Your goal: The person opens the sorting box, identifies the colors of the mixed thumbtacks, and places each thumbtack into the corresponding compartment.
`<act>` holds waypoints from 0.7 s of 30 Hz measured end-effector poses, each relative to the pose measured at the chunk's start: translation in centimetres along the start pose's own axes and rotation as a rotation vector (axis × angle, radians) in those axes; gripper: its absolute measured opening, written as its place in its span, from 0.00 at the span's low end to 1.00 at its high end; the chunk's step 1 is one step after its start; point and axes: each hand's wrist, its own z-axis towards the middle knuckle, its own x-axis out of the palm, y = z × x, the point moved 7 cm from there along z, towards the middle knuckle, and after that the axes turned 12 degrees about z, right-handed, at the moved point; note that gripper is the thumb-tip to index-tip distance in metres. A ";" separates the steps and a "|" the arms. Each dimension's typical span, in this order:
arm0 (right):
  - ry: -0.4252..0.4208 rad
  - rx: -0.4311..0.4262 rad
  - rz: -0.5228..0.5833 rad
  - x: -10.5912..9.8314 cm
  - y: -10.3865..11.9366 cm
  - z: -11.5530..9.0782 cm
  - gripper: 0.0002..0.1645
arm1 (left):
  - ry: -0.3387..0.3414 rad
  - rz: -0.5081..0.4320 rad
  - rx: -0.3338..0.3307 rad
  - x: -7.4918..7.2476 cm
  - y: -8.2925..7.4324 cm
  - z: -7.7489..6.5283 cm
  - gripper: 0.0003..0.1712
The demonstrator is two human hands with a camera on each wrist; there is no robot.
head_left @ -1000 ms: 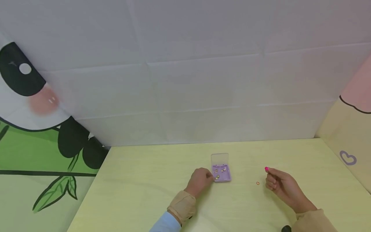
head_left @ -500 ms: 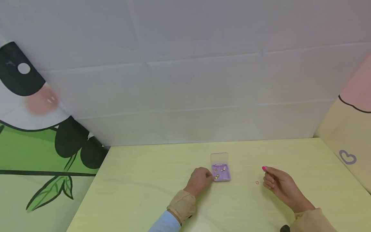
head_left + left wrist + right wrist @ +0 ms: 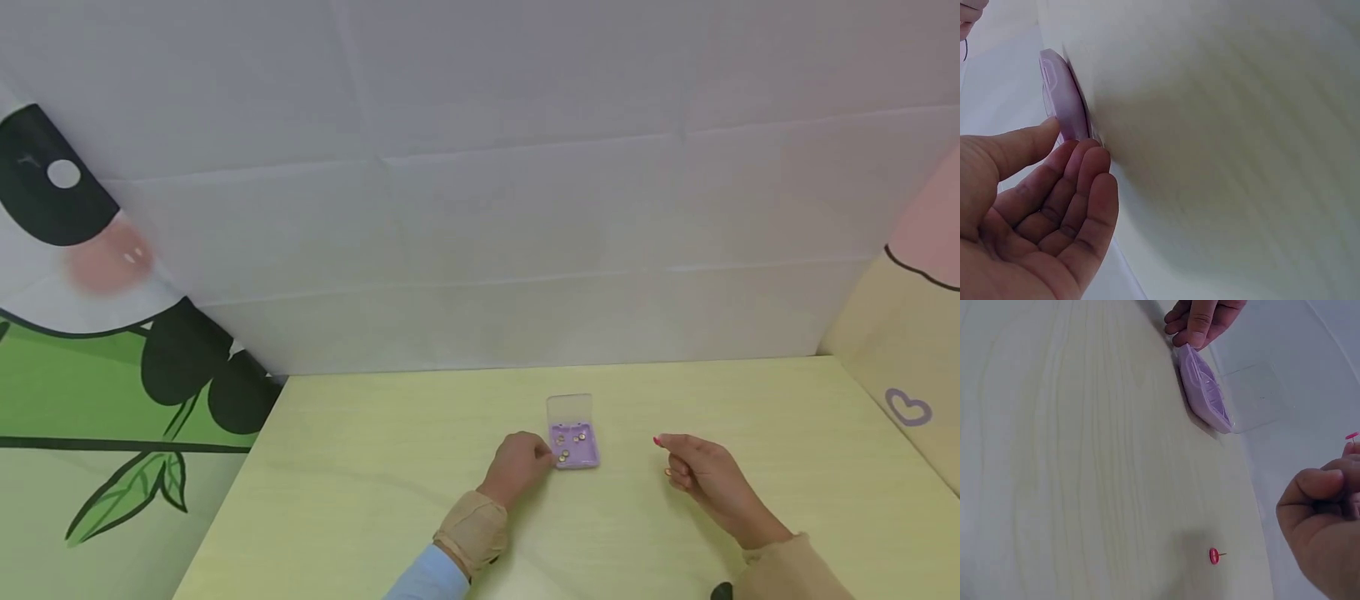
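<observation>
A small purple box (image 3: 577, 452) with a raised clear lid (image 3: 569, 408) stands on the table, several small gold-coloured pieces inside it. At its near left corner my left hand (image 3: 517, 468) pinches the rim between thumb and fingertips; the left wrist view shows the thumb on the box's edge (image 3: 1063, 94). To the right, above the table, my right hand (image 3: 708, 477) pinches a pink thumbtack (image 3: 1352, 435) between thumb and forefinger, its other fingers curled. A second red thumbtack (image 3: 1214, 555) lies on the tabletop, close to the curled right fingers in the head view.
The pale yellow table (image 3: 375, 450) meets a white sheet (image 3: 480, 321) at its back edge. Printed cartoon panels stand at left and right. A dark rounded object (image 3: 722, 591) shows by the right sleeve.
My right hand has moved left toward the box with the pink thumbtack, and its fingers now come up beside the loose thumbtack. The left hand stays on the box.
</observation>
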 end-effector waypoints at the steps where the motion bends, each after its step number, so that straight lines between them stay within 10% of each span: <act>1: -0.025 0.011 -0.034 0.0 -0.1 0.1 0.12 | -0.001 -0.001 0.002 0.0 0.0 0.0 0.10; 10: -0.148 0.045 -0.322 1.3 -1.1 0.8 0.29 | 0.012 -0.006 -0.004 0.0 0.1 -0.5 0.09; 21: -0.256 0.042 -0.526 3.8 -3.4 2.1 0.22 | 0.029 -0.009 0.014 0.1 0.4 -1.8 0.08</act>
